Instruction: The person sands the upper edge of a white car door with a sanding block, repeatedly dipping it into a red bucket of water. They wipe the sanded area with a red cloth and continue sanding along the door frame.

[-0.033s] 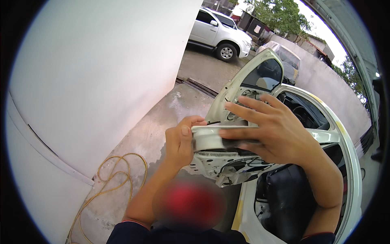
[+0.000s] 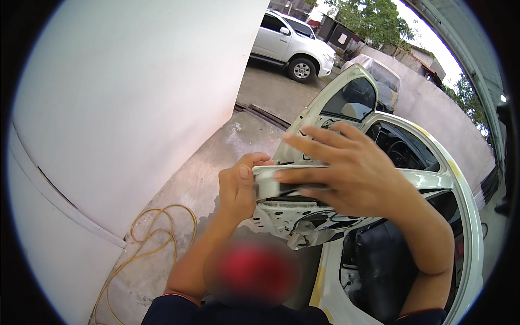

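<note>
The white rear car door (image 2: 292, 214) stands open in front of me, its inner metal panel bare with holes. My left hand (image 2: 236, 187) is closed round the corner of the white window frame (image 2: 266, 184) at the top of this door, thumb on the near side. My right hand (image 2: 352, 173) lies over the same frame, blurred by motion. Some of its fingers are spread in the air, while a lower finger touches the frame and the thumb is below it. Whether anything thin is under that hand I cannot tell.
Further off, the white front door (image 2: 309, 116) is also open. The white car body (image 2: 463, 216) with yellowish patches is on the right, a black seat (image 2: 387, 265) inside. A yellow hose (image 2: 170, 233) lies coiled on the floor by the white wall (image 2: 124, 97). A white car (image 2: 290, 43) stands outside.
My right hand has slid left along the window frame, closer to my left hand. The left hand keeps its grip and has shifted very slightly left.
</note>
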Demonstrator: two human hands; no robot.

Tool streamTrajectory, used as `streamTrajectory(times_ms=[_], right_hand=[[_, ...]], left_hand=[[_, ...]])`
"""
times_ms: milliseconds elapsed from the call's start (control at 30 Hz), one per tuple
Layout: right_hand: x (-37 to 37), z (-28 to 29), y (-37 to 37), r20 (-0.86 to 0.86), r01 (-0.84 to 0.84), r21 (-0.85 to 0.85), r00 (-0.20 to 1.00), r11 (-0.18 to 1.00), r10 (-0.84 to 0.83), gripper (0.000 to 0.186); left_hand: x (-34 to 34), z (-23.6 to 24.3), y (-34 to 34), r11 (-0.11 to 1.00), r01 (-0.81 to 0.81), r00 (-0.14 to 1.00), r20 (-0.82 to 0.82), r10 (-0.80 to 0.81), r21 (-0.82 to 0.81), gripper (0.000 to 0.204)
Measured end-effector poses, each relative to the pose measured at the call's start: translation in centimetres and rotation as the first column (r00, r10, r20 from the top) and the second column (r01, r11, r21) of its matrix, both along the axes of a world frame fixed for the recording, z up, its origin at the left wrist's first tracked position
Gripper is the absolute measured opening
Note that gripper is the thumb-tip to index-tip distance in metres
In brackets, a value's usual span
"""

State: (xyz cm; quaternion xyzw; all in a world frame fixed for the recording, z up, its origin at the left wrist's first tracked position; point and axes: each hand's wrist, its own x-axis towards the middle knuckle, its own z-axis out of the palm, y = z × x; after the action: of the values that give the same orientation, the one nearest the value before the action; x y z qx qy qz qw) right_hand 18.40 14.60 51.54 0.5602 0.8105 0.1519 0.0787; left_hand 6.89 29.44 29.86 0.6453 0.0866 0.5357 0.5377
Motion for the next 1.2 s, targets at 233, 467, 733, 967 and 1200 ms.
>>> streamTrajectory(times_ms=[233,467,733,967,1200], right_hand=[[1.1,1.6,-1.2,0.031,0.126,-0.061,0.992,0.99,-0.124,0.047],[-0.4,0.3,1.0,-0.041,0.03,0.015,0.999,0.999,-0.03,0.043],[-0.8,-0.5,2.1,-0.018,0.012,0.014,1.0,1.0,-0.012,0.038],[0.5,1.1,0.0,-0.064,0.054,0.01,0.996,0.998,-0.054,0.031],[-0.6,-1.3,2.6,0.075,-0.068,0.068,0.995,0.995,0.063,0.03]], left_hand=[[0.5,-0.3,0.5,0.999,0.019,0.999,0.043,-0.021,0.039,0.086],[0.4,0.1,1.6,0.998,0.053,0.998,-0.044,-0.054,-0.027,0.088],[0.7,0.0,1.5,0.996,0.091,0.995,0.028,-0.091,-0.011,0.091],[-0.1,0.4,1.4,0.991,0.128,0.992,-0.009,-0.128,0.035,0.091],[-0.7,1.1,1.3,0.924,0.363,0.931,0.076,-0.356,-0.123,0.096]])
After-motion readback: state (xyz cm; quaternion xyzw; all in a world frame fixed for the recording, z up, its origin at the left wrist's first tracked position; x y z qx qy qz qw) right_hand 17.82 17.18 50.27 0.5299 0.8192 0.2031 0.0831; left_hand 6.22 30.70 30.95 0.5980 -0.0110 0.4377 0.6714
